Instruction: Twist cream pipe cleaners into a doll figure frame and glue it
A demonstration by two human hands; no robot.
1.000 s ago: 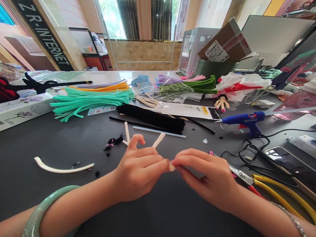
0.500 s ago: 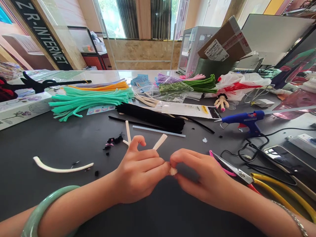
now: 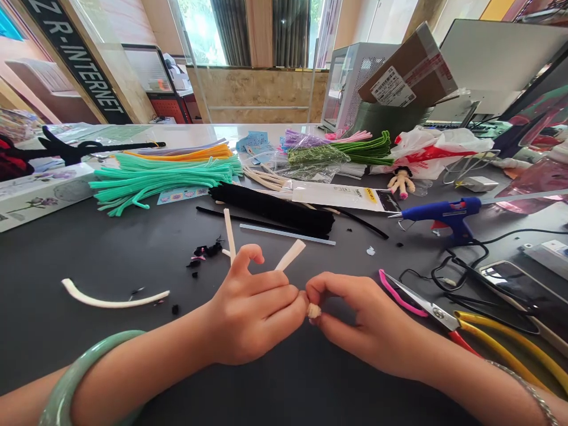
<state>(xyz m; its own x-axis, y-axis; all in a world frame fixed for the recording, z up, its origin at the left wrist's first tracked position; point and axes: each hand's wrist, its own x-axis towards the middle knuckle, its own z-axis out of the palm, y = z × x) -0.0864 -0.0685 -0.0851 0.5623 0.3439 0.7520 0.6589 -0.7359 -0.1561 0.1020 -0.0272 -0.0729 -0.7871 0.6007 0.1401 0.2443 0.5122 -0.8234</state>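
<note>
The left hand (image 3: 251, 310) is closed in a narrow grip around a cream pipe cleaner (image 3: 290, 254), with its fingers curled over the stem. 2 ends of the pipe cleaner fan out above the hand toward the far edge of the desk (image 3: 110, 355): 1 nearly upright past the thumb, the other slanting right. The right hand (image 3: 368, 319) makes a tight pinch, with thumb and index finger closed on a small cream knob (image 3: 313, 310). The knob sits between the 2 hands, touching the left fingertips, and the right hand holds it. The fingers hide whether it joins that stem. Scissors (image 3: 432, 313) with pink handles lie just beside the right hand, with yellow-handled pliers (image 3: 501, 349) beyond them. To the left, black scraps (image 3: 206, 251) and a curved cream stem (image 3: 110, 302) lie on the desk. A blue glue gun (image 3: 439, 214) lies toward the right edge, and black pipe cleaners (image 3: 270, 207) and teal pipe cleaners (image 3: 155, 180) lie toward the far edge.
</note>
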